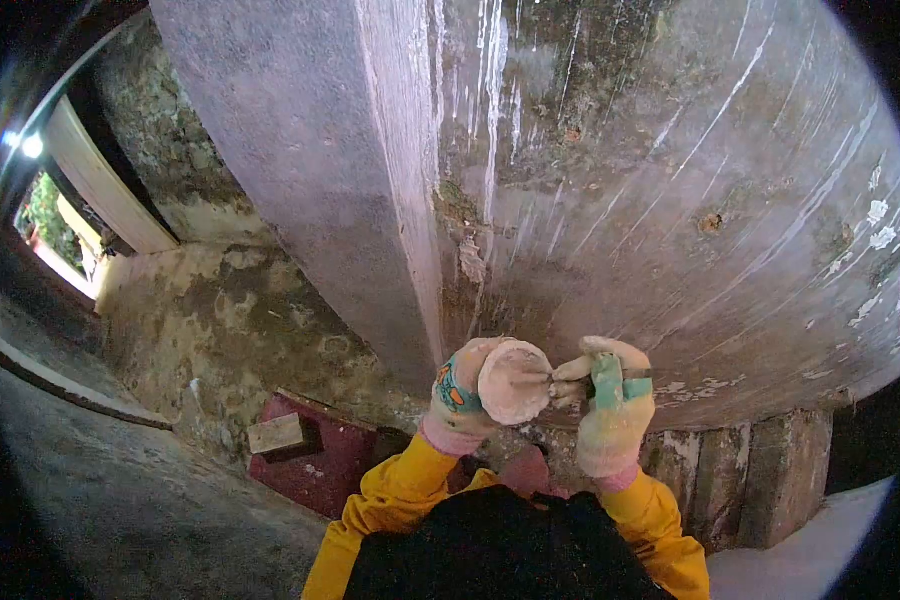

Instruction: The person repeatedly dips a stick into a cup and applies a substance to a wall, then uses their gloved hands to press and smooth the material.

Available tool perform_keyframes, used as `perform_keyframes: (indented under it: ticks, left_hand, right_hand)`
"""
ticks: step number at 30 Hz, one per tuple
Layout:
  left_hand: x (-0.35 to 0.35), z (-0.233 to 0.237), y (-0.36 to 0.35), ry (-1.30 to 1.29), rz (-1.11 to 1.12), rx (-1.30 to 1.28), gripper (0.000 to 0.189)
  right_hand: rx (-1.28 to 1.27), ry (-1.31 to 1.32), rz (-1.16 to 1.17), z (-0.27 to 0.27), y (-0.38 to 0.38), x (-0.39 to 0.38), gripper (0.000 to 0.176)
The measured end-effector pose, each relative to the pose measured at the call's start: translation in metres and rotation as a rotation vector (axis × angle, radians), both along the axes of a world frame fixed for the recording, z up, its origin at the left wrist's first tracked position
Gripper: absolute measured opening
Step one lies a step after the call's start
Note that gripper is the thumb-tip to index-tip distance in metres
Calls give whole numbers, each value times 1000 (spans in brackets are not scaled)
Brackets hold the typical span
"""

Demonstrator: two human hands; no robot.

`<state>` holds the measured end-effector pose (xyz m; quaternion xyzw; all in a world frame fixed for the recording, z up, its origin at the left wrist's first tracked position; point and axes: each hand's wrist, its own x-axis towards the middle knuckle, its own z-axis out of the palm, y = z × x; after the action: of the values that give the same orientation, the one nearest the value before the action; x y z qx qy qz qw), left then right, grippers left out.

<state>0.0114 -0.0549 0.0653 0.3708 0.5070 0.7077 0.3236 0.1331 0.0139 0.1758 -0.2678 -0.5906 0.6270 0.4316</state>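
Observation:
My left hand (461, 387), in a pale glove with a pink cuff and a teal and orange print, holds a small round bowl (513, 398). The inside of the bowl is coated with a pale, plaster-like material, and its mouth is tilted toward me. Close on the right, my right hand (612, 405), in a similar glove with green patches, is closed around a slim tool. One end of that tool reaches the bowl's rim. Its kind is mostly hidden by the fingers. Both hands are in front of the lower part of a stained wall (610, 230).
A pale strip (400, 130) with white drips runs up the wall's corner. Below left, a wooden block (276, 434) lies on a dark red board (305, 470). A doorway (65, 235) opens at far left. Worn vertical posts (745, 480) stand at lower right.

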Motion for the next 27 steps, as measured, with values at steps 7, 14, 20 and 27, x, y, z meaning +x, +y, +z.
perform_keyframes:
  ticks: [7,14,20,27]
  left_hand:
    - [-4,13,-4,604,190,113,68]
    - [3,17,1,-59,-1,145,40]
    - [8,-14,1,114,100,-48,57]
    - [6,40,0,920,306,-4,44]
  right_hand:
    - [230,165,-35,-23,-9,10,19]
    - [423,54,-80,0,-1,14,19]
    - [529,-283,105,20,-6,17,15]
    - [549,-310,344,32,5,14,30]
